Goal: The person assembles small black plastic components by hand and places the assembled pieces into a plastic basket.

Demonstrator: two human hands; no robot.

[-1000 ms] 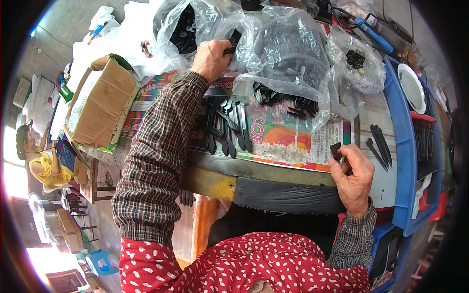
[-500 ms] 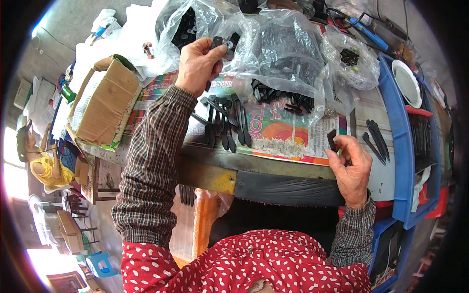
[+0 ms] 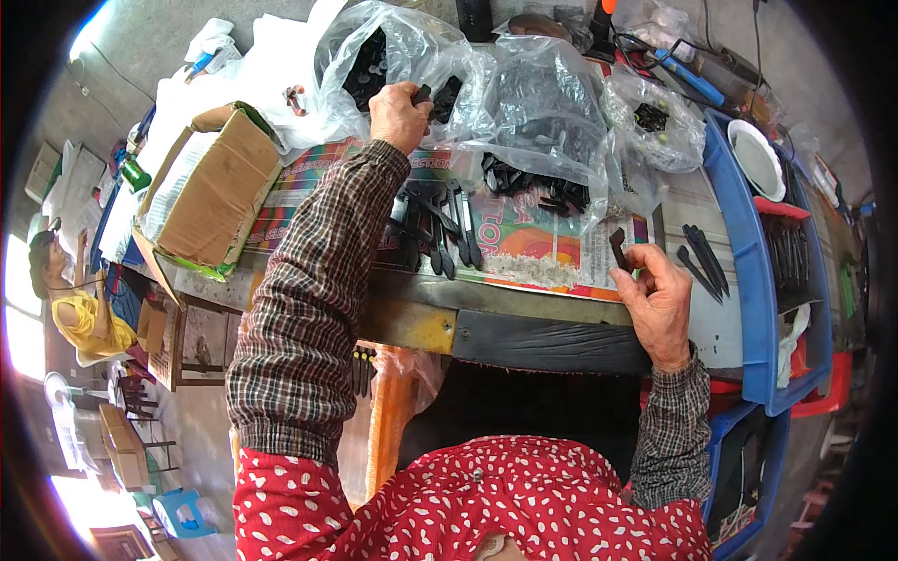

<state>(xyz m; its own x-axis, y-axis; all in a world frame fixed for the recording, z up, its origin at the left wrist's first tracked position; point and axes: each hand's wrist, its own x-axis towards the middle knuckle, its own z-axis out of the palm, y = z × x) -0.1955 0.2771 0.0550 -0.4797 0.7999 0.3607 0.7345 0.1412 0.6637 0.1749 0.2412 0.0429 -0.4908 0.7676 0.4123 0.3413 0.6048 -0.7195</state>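
Note:
My left hand (image 3: 398, 120) is closed on a small black plastic piece (image 3: 423, 93), just in front of the clear bag's opening; its fingers partly hide the piece. Between thumb and fingers of my right hand (image 3: 660, 307) is a black plastic handle-like piece (image 3: 618, 249), its upper end sticking up above the bench's front edge. Below my left forearm, a loose pile of long black handles (image 3: 458, 224) lies on the printed sheet (image 3: 533, 252). Several more black handles (image 3: 706, 260) rest just right of my right hand.
Clear plastic bags (image 3: 547, 93) of black parts line the back. A cardboard box (image 3: 201, 192) stands at left, a blue tray (image 3: 748, 271) with a white bowl (image 3: 756, 159) at right. At far left, a person in yellow (image 3: 89, 323) sits.
My left hand has turned its back upward and moved closer to the bag, still gripping the small piece. My right hand holds its piece in nearly the same place. The view has shifted slightly.

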